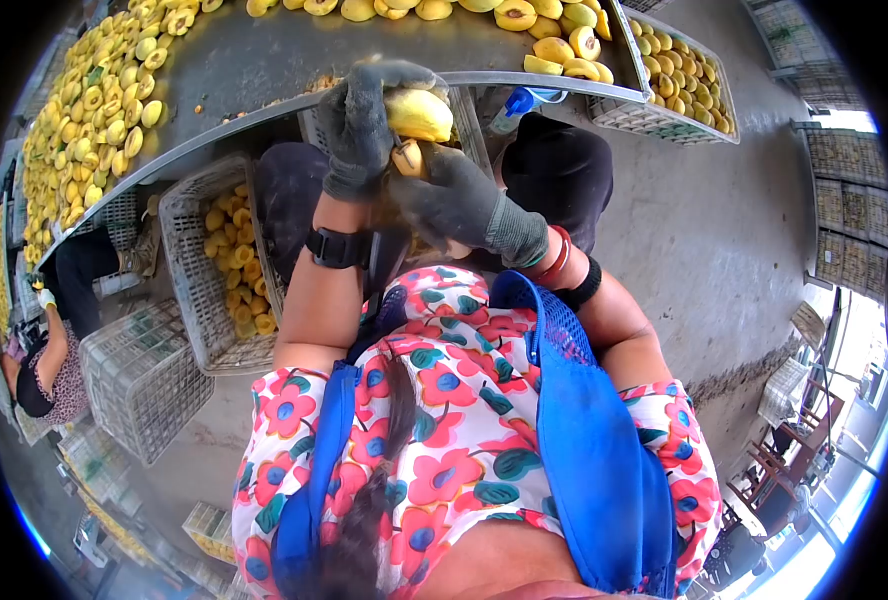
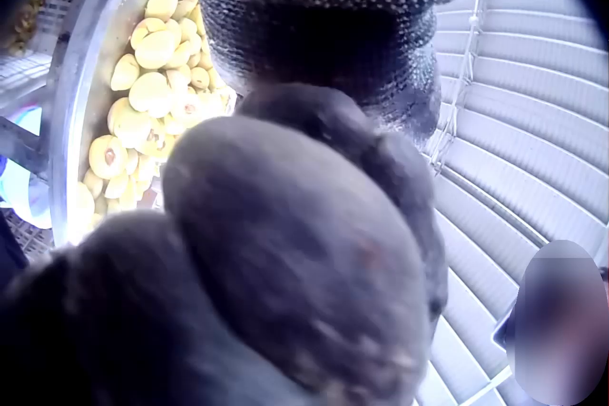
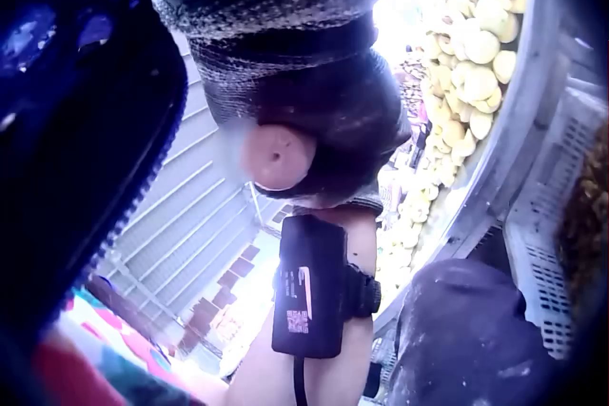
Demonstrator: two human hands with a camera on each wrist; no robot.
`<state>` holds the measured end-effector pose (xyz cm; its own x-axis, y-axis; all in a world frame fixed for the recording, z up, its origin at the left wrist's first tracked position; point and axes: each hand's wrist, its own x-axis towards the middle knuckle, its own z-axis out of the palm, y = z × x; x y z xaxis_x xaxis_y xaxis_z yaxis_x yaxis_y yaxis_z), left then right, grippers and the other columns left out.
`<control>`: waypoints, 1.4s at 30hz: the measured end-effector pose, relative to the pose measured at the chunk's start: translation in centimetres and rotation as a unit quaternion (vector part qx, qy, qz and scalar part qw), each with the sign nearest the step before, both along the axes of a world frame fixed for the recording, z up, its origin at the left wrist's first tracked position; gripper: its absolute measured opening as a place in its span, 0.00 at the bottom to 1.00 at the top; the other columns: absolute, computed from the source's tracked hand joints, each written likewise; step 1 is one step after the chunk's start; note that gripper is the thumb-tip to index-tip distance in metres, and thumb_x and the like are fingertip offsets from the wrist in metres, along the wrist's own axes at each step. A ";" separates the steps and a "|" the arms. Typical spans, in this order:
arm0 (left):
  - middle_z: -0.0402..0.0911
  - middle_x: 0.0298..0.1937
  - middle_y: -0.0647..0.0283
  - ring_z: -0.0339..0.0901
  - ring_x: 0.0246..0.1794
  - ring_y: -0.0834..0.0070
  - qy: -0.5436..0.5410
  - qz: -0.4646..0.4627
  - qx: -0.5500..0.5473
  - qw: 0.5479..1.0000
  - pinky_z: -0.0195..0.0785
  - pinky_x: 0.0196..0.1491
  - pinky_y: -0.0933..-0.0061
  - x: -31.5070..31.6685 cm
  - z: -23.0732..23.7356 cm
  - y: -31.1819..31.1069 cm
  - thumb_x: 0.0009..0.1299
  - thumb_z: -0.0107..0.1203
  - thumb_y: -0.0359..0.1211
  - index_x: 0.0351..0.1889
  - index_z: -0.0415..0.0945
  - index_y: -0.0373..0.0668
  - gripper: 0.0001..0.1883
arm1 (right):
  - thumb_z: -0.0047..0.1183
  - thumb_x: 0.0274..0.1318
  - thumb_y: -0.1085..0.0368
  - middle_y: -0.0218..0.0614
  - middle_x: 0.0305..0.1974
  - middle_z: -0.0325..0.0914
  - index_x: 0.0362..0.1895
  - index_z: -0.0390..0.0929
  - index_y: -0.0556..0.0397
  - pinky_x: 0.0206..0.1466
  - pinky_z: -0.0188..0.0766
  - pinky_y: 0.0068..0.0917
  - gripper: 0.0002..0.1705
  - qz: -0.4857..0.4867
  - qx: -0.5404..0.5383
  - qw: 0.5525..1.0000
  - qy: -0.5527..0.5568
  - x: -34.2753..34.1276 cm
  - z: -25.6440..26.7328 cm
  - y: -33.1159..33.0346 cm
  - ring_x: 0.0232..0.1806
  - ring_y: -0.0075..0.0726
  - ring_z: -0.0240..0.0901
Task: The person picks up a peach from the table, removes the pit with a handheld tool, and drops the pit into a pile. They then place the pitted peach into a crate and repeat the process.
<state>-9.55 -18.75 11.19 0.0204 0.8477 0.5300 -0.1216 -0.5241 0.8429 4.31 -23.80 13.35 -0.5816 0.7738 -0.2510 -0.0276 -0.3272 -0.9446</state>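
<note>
A yellow fruit (image 1: 419, 115) is held in my gloved left hand (image 1: 359, 125), its fingers curled round the far and left sides. Just below the fruit, my gloved right hand (image 1: 454, 200) grips a tan, wooden-looking handle (image 1: 409, 158), whose round end (image 3: 278, 157) pokes out of the glove in the right wrist view. The handle's upper end is close to the fruit; whether they touch is unclear, and any blade is hidden. Grey gloved fingers (image 2: 295, 244) fill much of the left wrist view and hide the fruit there.
A metal table (image 1: 264, 60) carries many halved yellow fruits (image 1: 94, 130) at the left and along the back. Crates of fruit stand beside my left leg (image 1: 189, 250) and at the back right (image 1: 664, 125). A blue-and-clear container (image 1: 514, 105) is under the table edge. Another person (image 1: 54, 370) works at far left.
</note>
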 end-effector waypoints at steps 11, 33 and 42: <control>0.81 0.36 0.54 0.81 0.35 0.69 -0.094 0.183 -0.197 0.959 0.76 0.42 0.69 -2.5 -0.6 1.2 0.73 0.33 0.60 0.38 0.77 0.31 0.37 | 0.57 0.50 0.61 0.53 0.25 0.77 0.39 0.73 0.60 0.32 0.73 0.40 0.16 -0.056 0.414 0.874 -0.250 -0.3 -3.8 0.3 0.30 0.56 0.78; 0.77 0.51 0.52 0.75 0.53 0.67 0.330 0.388 -0.077 0.857 0.68 0.55 0.69 -17.2 -1.3 -10.3 0.60 0.63 0.26 0.53 0.72 0.35 0.22 | 0.52 0.54 0.67 0.34 0.20 0.71 0.39 0.67 0.56 0.18 0.65 0.29 0.11 0.051 0.035 0.983 -0.173 -0.6 -15.3 5.1 0.16 0.30 0.70; 0.69 0.63 0.56 0.66 0.61 0.59 0.281 0.464 -0.384 0.748 0.62 0.59 0.61 -31.5 -18.4 -22.4 0.69 0.51 0.42 0.61 0.68 0.41 0.24 | 0.46 0.58 0.69 0.32 0.19 0.70 0.34 0.65 0.54 0.13 0.60 0.26 0.04 0.058 -0.067 0.962 -0.257 -2.1 -13.5 3.3 0.13 0.28 0.65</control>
